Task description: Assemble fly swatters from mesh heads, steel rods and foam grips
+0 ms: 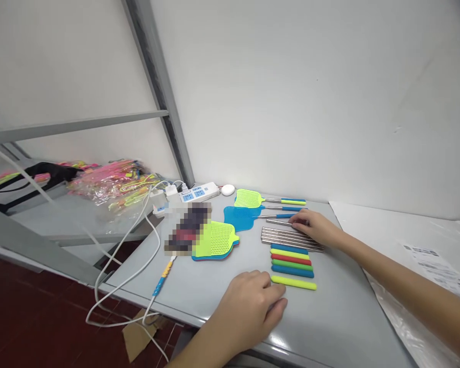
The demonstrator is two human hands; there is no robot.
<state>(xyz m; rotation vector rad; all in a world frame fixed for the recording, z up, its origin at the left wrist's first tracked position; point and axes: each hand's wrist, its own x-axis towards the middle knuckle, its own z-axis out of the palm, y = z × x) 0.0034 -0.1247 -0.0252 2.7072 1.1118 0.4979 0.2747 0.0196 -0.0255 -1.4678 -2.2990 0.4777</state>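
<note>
My right hand (316,228) pinches one end of a thin metal rod (278,223), which lies apart from a row of several similar metal rods (287,236) just below it. My left hand (255,301) rests at the table's front, loosely curled, with thumb and fingers apart and nothing visible in it. Its fingertips are beside a yellow-green handle (294,283). Above that are several coloured handles, among them a red handle (291,258) and a green handle (292,265). Behind lie fly swatters with a yellow-green head (249,198) and a blue head (239,219), on metal stems.
Stacked swatter heads (218,239) lie left of centre, partly under a pixelated patch. A power strip (199,193) and a white round object (228,190) stand against the wall. White cables (159,240) hang over the table's left edge. Plastic-wrapped bundles (111,184) fill the left shelf.
</note>
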